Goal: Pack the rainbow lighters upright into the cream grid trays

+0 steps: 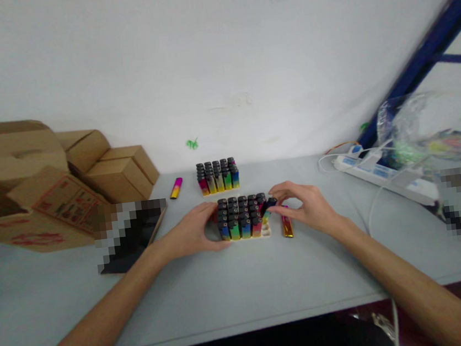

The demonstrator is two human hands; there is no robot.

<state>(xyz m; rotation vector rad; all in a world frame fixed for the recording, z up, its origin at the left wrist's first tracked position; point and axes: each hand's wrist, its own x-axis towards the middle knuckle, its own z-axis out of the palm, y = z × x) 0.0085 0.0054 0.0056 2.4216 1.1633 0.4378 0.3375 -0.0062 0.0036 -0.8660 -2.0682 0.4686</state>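
In front of me stands a white tray [265,233] packed with rows of upright lighters [244,221], black-topped with coloured bodies. My left hand [197,229] grips its left side, thumb along the front corner and fingers behind. Between the thumb and fingers of my right hand [300,204] is a tilted lighter [268,206], its black top up, at the tray's right column. Some holes show at that column's front end. A gold and pink lighter [287,225] lies on the table just under my right hand.
Behind is a second block of lighters [218,177], with a loose pink and yellow lighter [176,188] to its left. Cardboard boxes [118,174] and a dark flat object [134,242] occupy the left. A power strip [385,180] with cables and a plastic bag [403,120] are at right.
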